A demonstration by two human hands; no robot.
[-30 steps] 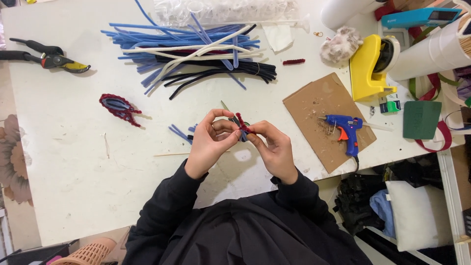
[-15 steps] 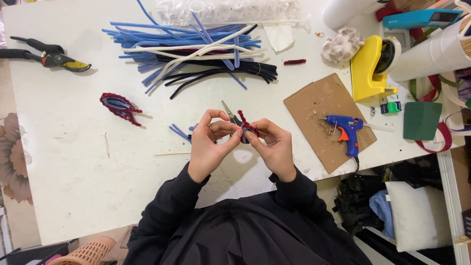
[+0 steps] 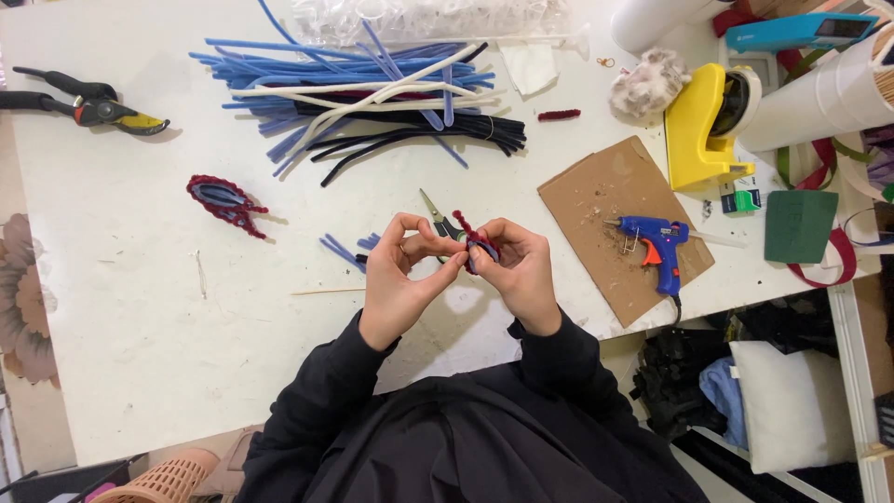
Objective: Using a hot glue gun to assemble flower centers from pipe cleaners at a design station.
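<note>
Both of my hands meet above the white table [image 3: 140,326], working a small dark-red and blue pipe-cleaner piece [image 3: 476,244]. My right hand [image 3: 517,275] wraps around the piece and holds it. My left hand [image 3: 402,279] pinches the red end that sticks out of it with thumb and fingertips. A finished red and blue pipe-cleaner leaf shape [image 3: 223,202] lies on the table to the left. Small scissors [image 3: 436,216] lie just behind my fingers, partly hidden. Short blue cut pieces [image 3: 346,250] rest by my left hand.
A heap of blue, white and black pipe cleaners [image 3: 372,98] lies at the back. Pliers [image 3: 88,102] sit far left. A blue glue gun [image 3: 656,244] rests on cardboard [image 3: 605,200] at right, beside a yellow tape dispenser [image 3: 703,130], white rolls [image 3: 819,93] and green foam [image 3: 799,225].
My hands have shifted slightly and turned the small piece; its red end now sticks up between my fingers. The scissors behind my hands have come into view.
</note>
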